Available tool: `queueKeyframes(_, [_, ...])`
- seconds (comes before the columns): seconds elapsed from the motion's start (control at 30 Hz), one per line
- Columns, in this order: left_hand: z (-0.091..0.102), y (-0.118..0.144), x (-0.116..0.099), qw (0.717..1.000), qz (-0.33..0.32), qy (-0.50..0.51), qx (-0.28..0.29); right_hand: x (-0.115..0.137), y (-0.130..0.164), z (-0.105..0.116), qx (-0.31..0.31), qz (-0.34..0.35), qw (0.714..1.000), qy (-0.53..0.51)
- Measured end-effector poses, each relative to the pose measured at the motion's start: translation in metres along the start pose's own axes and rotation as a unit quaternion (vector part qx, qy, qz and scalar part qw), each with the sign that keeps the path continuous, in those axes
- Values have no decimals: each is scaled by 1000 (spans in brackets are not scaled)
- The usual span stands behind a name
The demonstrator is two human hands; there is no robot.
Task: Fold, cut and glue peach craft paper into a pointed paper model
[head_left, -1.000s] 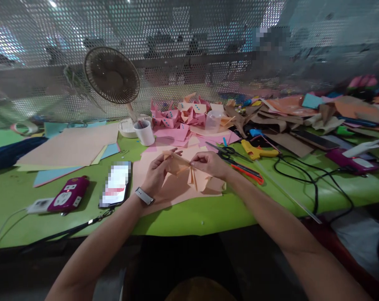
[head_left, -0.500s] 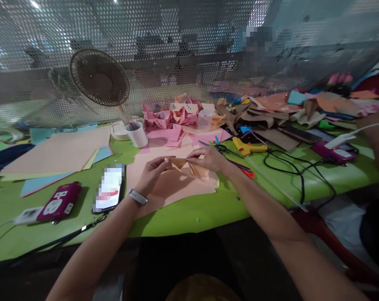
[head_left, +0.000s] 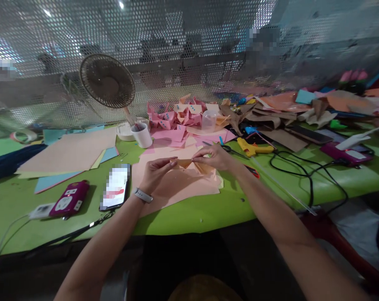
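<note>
Between my two hands is a folded peach paper piece (head_left: 194,168), its pleats opening toward me. My left hand (head_left: 159,170), with a light watch band on the wrist, pinches the paper's left end between thumb and fingers. My right hand (head_left: 214,157) grips its upper edge near the middle. Underneath lies a large peach paper sheet (head_left: 173,191) on the green tabletop (head_left: 189,221). Just beyond my right hand are dark scissors (head_left: 235,151), and an orange-handled tool (head_left: 252,171) shows partly behind my right forearm.
Folded pink and peach paper pieces (head_left: 173,119) heap at the back beside a clear plastic cup (head_left: 209,120). A yellow glue gun (head_left: 255,147) and black cables lie to the right. At left are a phone (head_left: 115,187), purple power bank (head_left: 70,198), white cup (head_left: 141,135) and fan (head_left: 108,81).
The whole view has shifted slightly, moving the table things to the right in the picture. Both hands keep their hold on the folded paper, with little visible change in its shape.
</note>
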State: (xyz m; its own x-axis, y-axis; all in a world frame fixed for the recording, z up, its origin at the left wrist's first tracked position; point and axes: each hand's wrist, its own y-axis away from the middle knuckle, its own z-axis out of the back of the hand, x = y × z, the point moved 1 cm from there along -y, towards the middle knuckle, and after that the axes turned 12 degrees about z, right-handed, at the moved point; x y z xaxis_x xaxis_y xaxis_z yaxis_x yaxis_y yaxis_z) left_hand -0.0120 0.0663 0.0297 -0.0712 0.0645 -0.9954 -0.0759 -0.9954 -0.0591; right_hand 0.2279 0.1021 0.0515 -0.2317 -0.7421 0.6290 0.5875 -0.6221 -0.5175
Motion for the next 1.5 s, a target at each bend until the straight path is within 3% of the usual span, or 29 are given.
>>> queueKeyframes(0.9, [4, -2, 4, 998, -5, -13, -55, 6, -1, -4, -5, -12, 999, -35])
queueKeyframes(1.03, [8, -7, 4, 995, 22, 55, -87, 4, -2, 3, -91, -60, 992, -56])
queueKeyframes(1.13, [12, -13, 6, 985, 56, 138, -91, 0, -3, 12, -155, -121, 970, -143])
queueKeyframes(1.27, [15, -17, 11, 975, 93, 190, -69, -3, -2, 15, -95, -185, 947, -246])
queueKeyframes(1.5, [14, -21, 13, 964, 80, 240, -80, -6, 0, 6, -29, -246, 935, -255])
